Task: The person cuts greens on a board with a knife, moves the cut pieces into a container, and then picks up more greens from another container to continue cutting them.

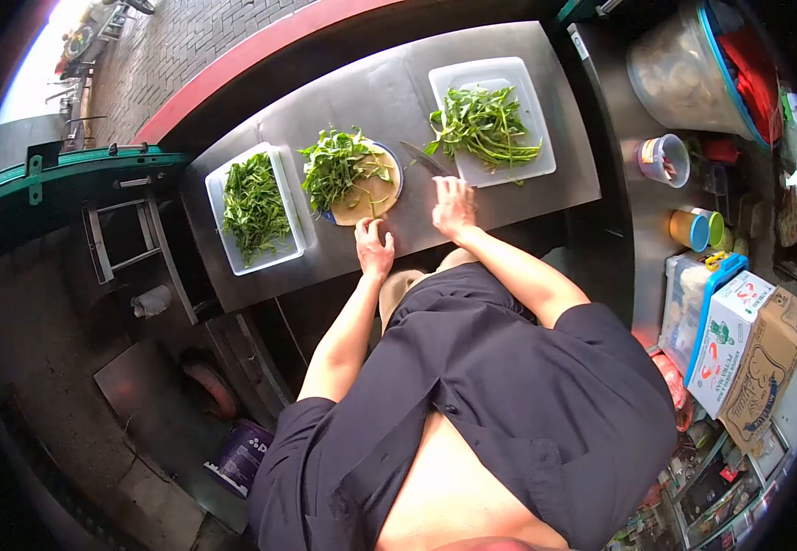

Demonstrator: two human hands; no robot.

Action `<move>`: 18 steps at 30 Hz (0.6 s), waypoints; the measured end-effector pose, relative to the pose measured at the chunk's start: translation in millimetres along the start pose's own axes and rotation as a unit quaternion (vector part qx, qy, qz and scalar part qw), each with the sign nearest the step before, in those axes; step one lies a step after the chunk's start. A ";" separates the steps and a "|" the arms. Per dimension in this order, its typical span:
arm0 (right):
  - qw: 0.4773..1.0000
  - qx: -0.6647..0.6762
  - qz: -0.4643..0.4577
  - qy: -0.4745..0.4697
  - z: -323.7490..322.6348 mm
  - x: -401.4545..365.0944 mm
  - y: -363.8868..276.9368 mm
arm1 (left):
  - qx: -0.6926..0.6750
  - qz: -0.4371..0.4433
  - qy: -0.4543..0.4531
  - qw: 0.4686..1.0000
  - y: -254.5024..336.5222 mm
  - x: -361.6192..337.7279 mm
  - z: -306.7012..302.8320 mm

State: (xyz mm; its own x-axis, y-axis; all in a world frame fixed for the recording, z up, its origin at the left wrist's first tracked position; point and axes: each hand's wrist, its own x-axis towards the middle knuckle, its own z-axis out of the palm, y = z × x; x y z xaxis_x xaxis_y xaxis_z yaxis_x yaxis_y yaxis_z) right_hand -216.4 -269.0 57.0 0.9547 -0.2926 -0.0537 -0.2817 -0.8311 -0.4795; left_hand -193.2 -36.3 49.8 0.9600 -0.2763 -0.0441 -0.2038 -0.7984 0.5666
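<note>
Item: leafy greens, cut or loose pile [334, 170], heaped on a round chopping board [375, 197] a little left of upper centre in the frame; stalks and leaves spill over the board's left side, and its right part lies mostly bare (a few scraps on it)

Item: knife [427, 160], right of the board, blade pointing to the upper left of the frame, its handle in the right hand [454, 207], which is closed around it

Item: left hand [374, 247], at the lower edge of the board, fingers partly curled; nothing shows in it, and whether it grips the board's edge cannot be told

Item: white tray [508, 75], upper centre-right, holding long-stemmed greens [483, 127], stalks mostly towards its lower right

Item: second tray [274, 260], white, left of the board, holding shorter greens [254, 207]

Support: metal surface [371, 92], set aslant, carrying both trays and the board

Person: dark shirt [499, 395], lower centre, sleeves above the elbows

Right side of the frame: large clear tub [683, 69] with a blue rim; small clear tub [663, 162]; clear box [688, 298] with a blue lid; printed carton [734, 344], white and brown

Lower left: purple bucket [242, 452]

Upper left: brick paving [201, 50], beyond a red edging [233, 69]
</note>
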 end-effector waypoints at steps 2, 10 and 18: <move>0.988 0.141 -0.038 -0.055 30.7 16.1 -16.5 | 0.001 0.004 0.002 1.000 -1.3 -8.5 1.2; 0.981 0.086 -0.115 -0.133 86.4 69.0 -70.2 | -0.034 -0.049 -0.005 0.998 -18.4 -22.7 -6.5; 0.986 0.073 -0.139 -0.062 73.0 82.4 -72.6 | -0.107 -0.095 0.045 0.989 -46.7 -0.5 -26.5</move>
State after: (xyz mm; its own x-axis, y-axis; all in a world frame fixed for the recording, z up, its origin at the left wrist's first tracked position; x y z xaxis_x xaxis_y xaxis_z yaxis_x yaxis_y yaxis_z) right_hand -110.3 -198.2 23.5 1.0000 0.0050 -0.0043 0.0013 -0.7914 -0.6113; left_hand -179.1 15.3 45.2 0.9923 -0.0760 -0.0982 0.0175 -0.6972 0.7167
